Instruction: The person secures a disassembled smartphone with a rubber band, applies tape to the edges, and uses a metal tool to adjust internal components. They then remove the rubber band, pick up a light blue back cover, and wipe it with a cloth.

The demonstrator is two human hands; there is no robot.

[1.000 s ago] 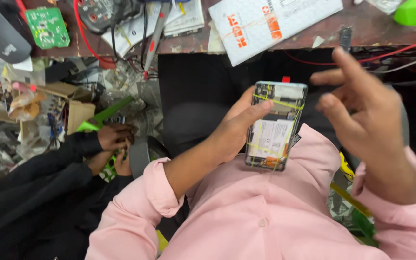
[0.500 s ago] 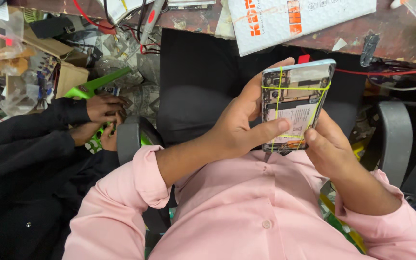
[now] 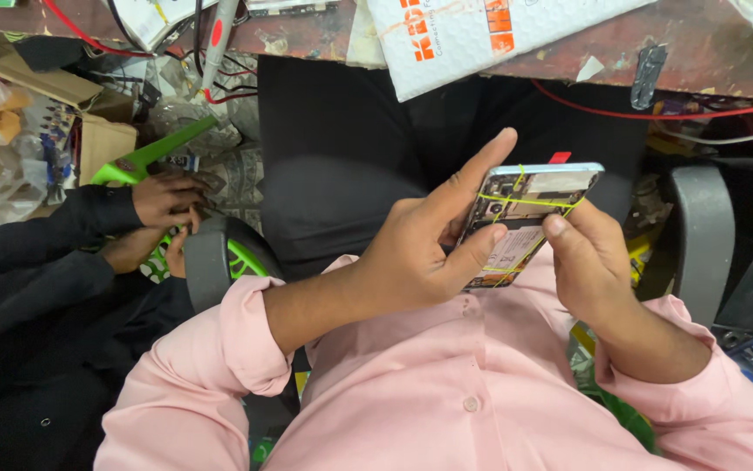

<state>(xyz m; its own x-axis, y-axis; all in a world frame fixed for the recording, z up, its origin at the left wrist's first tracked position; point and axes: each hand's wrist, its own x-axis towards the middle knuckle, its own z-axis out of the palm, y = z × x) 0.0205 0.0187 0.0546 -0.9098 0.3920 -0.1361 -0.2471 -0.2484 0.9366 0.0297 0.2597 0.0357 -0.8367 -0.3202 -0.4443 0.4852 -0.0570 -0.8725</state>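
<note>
Over on the far left, a co-worker's hands (image 3: 154,222) in black sleeves are busy with a green-handled tool (image 3: 145,157) beside the cardboard boxes (image 3: 88,131), well apart from the main action. Coming across: the left hand (image 3: 420,257) is wrapped around the opened phone (image 3: 525,222), thumb pressed on its exposed back, index finger stretched up along the left edge, a firm closed hold. The phone sits tilted above the lap, in front of the pink shirt (image 3: 446,384) and below the edge of the workbench (image 3: 708,52), its back cover off and thin yellow bands crossing the internals. Now the right hand (image 3: 599,262) is closed in against the phone's right side, thumb tip touching the lower part of the back, fingers curled behind and underneath. The risks, as I read them: that thumb pressure on bare internals could snag a yellow band or stress a connector, and with the phone held in mid-air over the lap, a slip of either thumb could let it drop toward the chair (image 3: 699,227). Against half a second ago, the phone now leans more steeply, its top edge catching the light, and both hands sit a little lower in view; a full second ago the right hand was open and clear of the phone entirely. Up top right, a white padded mailer (image 3: 481,39) and a red wire (image 3: 656,113) clutter the bench.
</note>
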